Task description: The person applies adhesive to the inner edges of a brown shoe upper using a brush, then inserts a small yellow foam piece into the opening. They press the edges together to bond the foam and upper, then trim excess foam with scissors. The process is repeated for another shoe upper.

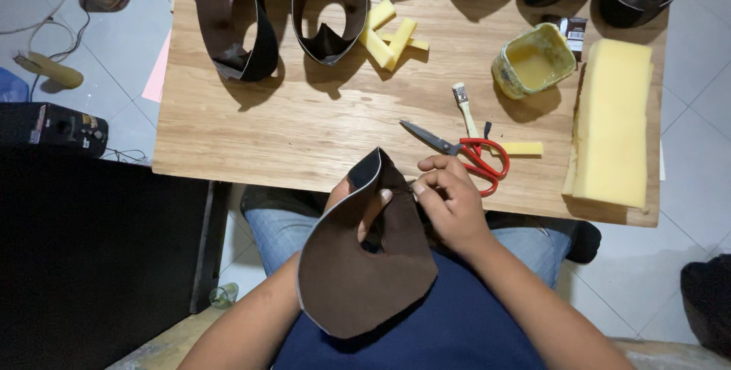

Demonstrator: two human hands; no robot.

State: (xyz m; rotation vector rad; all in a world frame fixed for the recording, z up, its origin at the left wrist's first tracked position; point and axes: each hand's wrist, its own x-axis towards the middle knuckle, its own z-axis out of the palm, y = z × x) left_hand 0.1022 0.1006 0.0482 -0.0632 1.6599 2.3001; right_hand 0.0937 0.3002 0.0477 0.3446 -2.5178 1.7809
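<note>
Brown leather piece [358,271], red-handled scissors [464,153], yellow foam block [613,122], yellow-stained cup [533,62]

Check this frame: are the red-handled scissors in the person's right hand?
No, the red-handled scissors lie on the wooden table, while the right hand pinches the edge of the brown leather piece.

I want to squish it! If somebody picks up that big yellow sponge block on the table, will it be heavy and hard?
Probably light and soft: the sponge block looks like airy foam. It likely bends or dents when squeezed. It lies flat on the table, so it should not roll.
</note>
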